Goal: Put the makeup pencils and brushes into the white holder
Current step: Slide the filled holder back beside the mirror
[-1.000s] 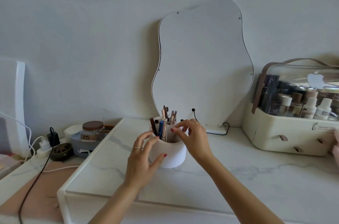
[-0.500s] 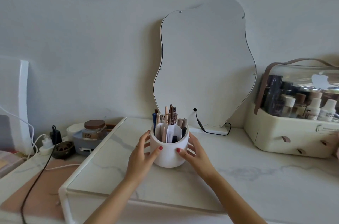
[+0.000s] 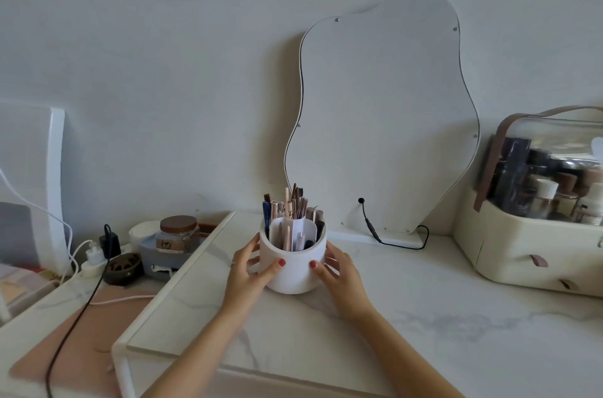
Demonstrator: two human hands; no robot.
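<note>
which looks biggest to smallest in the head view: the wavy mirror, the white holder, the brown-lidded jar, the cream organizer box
1. wavy mirror
2. cream organizer box, though cut off at the frame edge
3. white holder, nearer the camera
4. brown-lidded jar

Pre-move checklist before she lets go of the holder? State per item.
1. Left hand grip on white holder: ok, fingers curl round its side.
2. Right hand grip on the other side: ok.
3. Holder upright on the marble top: ok.
4. Pencils and brushes standing inside holder: ok.
5. Loose pencils left on the top: ok, none visible.
6. Mirror cable apart from holder: ok.
</note>
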